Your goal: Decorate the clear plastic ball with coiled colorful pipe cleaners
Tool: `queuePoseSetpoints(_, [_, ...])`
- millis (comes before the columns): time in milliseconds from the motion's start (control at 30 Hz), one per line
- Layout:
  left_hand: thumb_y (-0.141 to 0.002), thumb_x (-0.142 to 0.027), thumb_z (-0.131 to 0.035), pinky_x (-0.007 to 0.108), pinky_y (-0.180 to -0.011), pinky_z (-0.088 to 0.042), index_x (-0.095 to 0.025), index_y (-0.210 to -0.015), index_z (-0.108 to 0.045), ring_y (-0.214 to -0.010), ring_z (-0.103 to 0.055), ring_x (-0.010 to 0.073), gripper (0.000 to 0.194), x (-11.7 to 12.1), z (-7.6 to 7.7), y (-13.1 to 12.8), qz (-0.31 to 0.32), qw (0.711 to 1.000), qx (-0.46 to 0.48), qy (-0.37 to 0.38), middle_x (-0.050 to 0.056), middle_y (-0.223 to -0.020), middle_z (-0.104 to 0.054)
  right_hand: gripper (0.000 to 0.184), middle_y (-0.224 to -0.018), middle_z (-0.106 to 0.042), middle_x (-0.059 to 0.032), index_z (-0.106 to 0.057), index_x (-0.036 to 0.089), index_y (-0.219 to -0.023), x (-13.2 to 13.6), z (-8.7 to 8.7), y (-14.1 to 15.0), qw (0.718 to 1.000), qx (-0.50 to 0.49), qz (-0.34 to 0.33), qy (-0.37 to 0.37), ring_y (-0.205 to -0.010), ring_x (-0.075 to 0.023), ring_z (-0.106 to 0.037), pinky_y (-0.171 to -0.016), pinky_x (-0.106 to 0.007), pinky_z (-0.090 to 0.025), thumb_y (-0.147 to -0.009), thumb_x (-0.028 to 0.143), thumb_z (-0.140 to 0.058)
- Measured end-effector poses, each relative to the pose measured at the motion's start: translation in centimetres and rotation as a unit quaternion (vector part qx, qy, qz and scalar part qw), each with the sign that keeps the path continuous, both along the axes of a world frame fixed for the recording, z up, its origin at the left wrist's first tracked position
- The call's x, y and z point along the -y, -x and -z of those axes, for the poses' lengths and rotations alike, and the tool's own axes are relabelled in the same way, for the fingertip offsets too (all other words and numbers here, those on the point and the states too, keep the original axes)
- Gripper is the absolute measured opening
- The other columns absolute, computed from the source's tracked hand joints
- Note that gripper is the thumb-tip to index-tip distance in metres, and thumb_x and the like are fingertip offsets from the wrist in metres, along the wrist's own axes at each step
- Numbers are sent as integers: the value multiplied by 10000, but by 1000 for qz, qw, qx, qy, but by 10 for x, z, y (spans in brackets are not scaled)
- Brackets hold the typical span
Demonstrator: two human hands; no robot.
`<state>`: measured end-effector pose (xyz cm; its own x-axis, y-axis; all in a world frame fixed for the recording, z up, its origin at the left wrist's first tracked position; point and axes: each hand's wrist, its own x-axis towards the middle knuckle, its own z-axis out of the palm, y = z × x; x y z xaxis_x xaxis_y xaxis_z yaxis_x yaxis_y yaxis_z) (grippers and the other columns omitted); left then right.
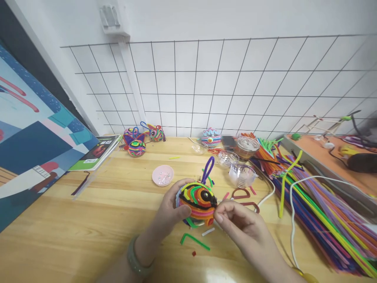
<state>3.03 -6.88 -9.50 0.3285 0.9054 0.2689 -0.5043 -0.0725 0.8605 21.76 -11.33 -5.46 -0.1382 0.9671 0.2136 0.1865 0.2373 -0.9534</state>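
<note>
My left hand (171, 212) is wrapped round the back of a striped pipe-cleaner fish ornament (196, 200). It has a round eye and a purple hanging loop (208, 169) on top. At the fish's mouth end, the thumb and forefinger of my right hand (240, 224) are pinched together; the exact bit between their tips is hidden. Below the fish lie a bent green pipe-cleaner piece (196, 239), a short white piece (208, 232) and a small red bit (193, 253). Beyond my right hand rest red-handled scissors (240, 193), partly covered.
A pink dish (163, 175) holds small pieces. Clear plastic half-shells (242, 175) stand behind the scissors. Bundled pipe cleaners (321, 212) and a white cable (291, 212) fill the right side. Finished ornaments (137, 148) sit at the back left, near a magazine (96, 155).
</note>
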Motion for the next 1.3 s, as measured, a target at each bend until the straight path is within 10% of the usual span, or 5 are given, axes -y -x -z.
queuePoseSetpoints(733, [-694, -506, -740, 334, -877, -494, -236, -1161, -602, -997, -640, 245, 556, 3, -6, -5, 9, 999, -8, 37, 68, -1092, -680, 273, -622, -497, 46, -559, 205, -745, -3, 13, 0, 988, -127, 4, 93, -554, -92, -415, -512, -199, -339, -773, 419, -726])
queuePoseSetpoints(967, [-705, -534, -716, 409, -890, -487, -224, -1180, -593, -1040, -616, 296, 580, 5, -10, -6, 17, 998, -13, 53, 106, -1166, -641, 436, -631, -491, 67, -507, 246, -1094, -5, 14, 1, 984, -134, -8, 117, -553, -112, -450, -522, -221, -364, -779, 472, -706])
queuePoseSetpoints(1300, [-770, -680, -523, 438, -1027, -395, -204, -1216, -596, -1202, -537, 326, 655, 9, -9, -11, 55, 994, 58, 72, 124, -1247, -623, 479, -1154, -650, -84, -520, 263, -1205, -1, 12, 1, 979, -155, -29, 131, -606, -135, -645, -635, -329, -556, -802, 466, -680])
